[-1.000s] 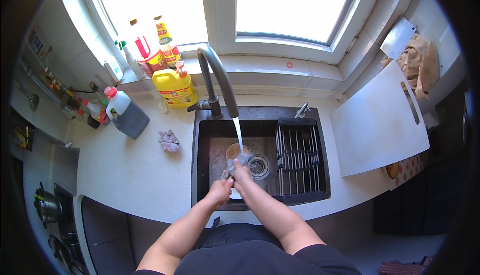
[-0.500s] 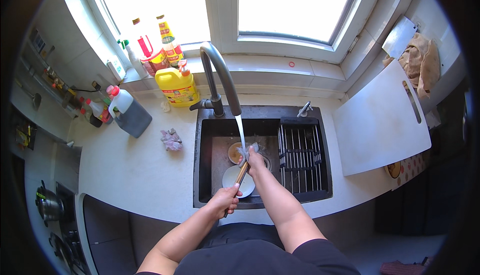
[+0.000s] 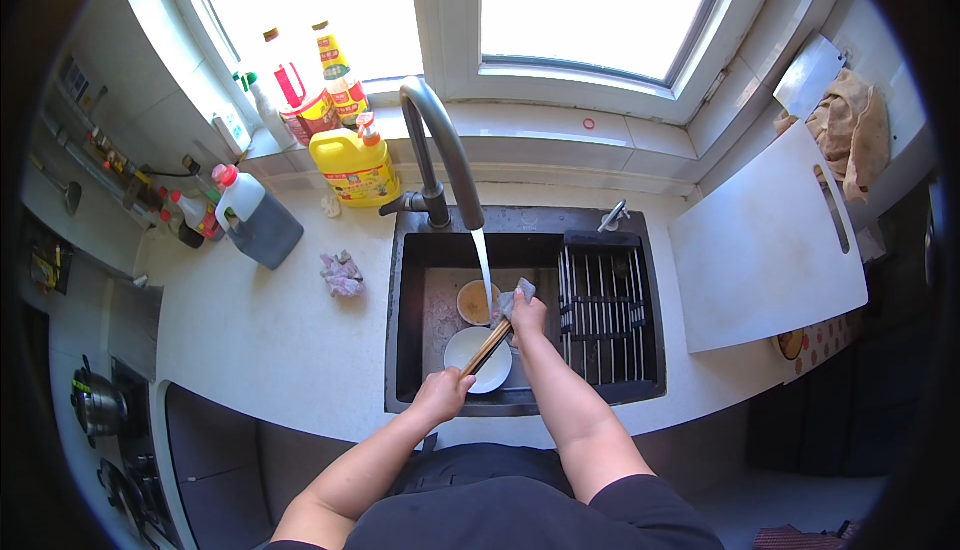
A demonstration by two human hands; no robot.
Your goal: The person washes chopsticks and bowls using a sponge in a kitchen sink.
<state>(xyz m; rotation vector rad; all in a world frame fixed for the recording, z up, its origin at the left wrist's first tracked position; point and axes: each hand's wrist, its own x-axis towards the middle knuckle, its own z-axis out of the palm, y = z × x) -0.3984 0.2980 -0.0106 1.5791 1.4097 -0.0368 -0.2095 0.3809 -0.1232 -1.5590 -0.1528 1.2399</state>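
Observation:
My left hand [image 3: 440, 396] is closed round the near end of a bundle of chopsticks [image 3: 486, 349], which slants up to the right over the sink [image 3: 400, 350]. A greyish-white dishcloth [image 3: 524, 292] is bunched in my right hand [image 3: 530, 318], whose fingers are closed at the bundle's far end. Water [image 3: 482, 262] runs from the tall grey faucet [image 3: 455, 140] just left of the cloth. Below the chopsticks sits a white bowl [image 3: 462, 348], partly covered by them. A smaller bowl with a tan inside [image 3: 474, 302] lies behind it.
A rack of metal rods [image 3: 600, 315] spans the sink's right side. A white cutting board [image 3: 765, 240] leans at the right. On the left counter are a crumpled cloth [image 3: 342, 274], a jug of dark liquid [image 3: 262, 225] and a yellow bottle [image 3: 355, 170].
My right hand and the cloth have shifted right, out of the water stream. The chopsticks now tilt further right, and my left hand has moved slightly left.

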